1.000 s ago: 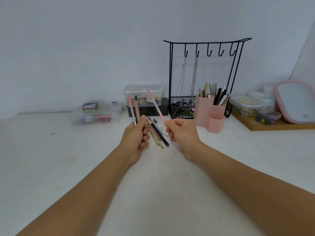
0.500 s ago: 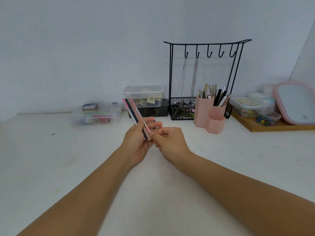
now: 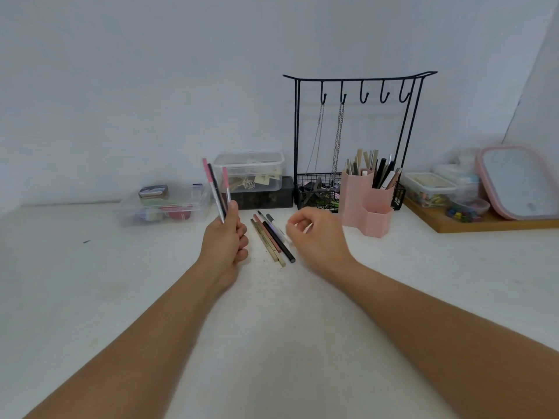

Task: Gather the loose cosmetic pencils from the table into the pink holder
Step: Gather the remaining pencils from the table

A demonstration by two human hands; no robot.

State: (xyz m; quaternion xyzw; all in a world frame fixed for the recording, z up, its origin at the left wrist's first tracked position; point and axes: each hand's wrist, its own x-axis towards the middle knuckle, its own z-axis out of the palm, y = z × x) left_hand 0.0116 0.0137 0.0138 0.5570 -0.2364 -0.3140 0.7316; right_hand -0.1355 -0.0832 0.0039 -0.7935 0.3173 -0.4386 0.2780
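Left hand: raised above the white table, fingers curled and clamped round a small bunch of slim pink-and-black cosmetic pencils; the bunch stands nearly upright, tips tilted slightly left.
Right hand: hovers above the table, just right of the loose pencils; fingers loosely curled, thumb and forefinger near each other, nothing held. Slightly blurred.
Loose pencils on table: a tight group of beige, dusty-pink, black and pale ones, lying side by side, running from far left to near right, between the two hands.
Pink hexagonal plastic holder: stands far right of the loose pencils, well apart from the left hand; its tall compartments carry upright pencils and pens, the low front compartment's contents cannot be told.
Black wire hook stand: behind the holder, two chains hanging.
Clear plastic boxes: far left, near the wall.
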